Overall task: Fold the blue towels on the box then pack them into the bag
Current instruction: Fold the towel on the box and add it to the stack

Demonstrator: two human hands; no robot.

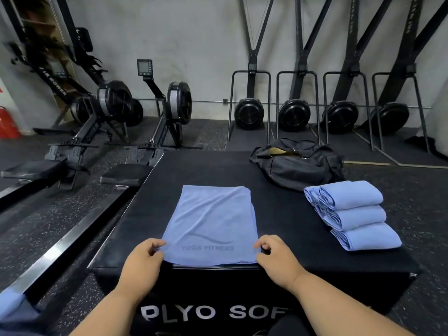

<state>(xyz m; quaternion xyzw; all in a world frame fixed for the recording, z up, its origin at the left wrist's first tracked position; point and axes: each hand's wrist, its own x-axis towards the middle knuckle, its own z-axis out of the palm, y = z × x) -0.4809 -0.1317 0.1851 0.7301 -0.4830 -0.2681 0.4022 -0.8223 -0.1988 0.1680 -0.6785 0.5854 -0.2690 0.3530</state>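
Folding step: left hand (143,257) and right hand (274,254) each pinch a near corner of the flat towel (211,221) between them; next, presumably, lifting both corners away over it

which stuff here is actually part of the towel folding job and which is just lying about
Part of the job:
flat blue towel, pinched by left hand and right hand
folded towels
black bag
box

Lying about:
rowing machines
red object
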